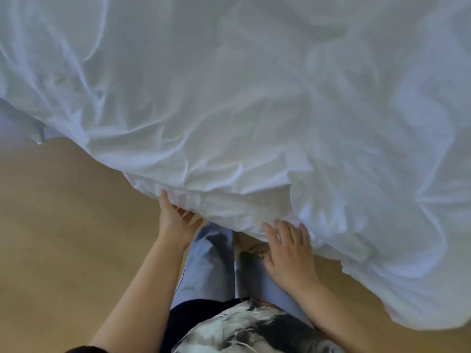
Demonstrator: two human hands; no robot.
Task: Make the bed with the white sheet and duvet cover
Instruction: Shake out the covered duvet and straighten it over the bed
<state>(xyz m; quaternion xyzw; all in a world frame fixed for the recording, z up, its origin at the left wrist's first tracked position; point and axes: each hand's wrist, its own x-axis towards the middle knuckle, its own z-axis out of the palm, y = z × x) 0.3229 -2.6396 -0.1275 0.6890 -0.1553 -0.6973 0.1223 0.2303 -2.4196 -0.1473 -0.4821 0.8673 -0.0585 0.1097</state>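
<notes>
head view, looking straight down: crumpled white fabric bedding (pixel 254 110) fills the top and right of frame, heavily wrinkled, lower edge hanging over the light tan smooth floor (pixel 63 225); can't tell whether the visible layer is sheet or duvet cover, and the upper part is blurred

left hand (pixel 175 220) is at the lower edge of the bedding, left of centre: palm towards the fabric, thumb straight and lying up against the hem, fingers extended and spread, not curled, tips touching the underside of the edge; no pinch visible

right hand (pixel 288 253) is just right of it, back of hand up, fingers straight and fanned, fingertips resting on the hanging edge, nothing gripped

hands are near each other, with a bunched fold of bedding between them

below the hands: person's legs in pale blue trousers (pixel 206 263), standing close against the hanging edge, and a dark and white patterned top (pixel 242 327) at the bottom of frame

far left, a corner of the bedding hangs free just above the floor
</notes>
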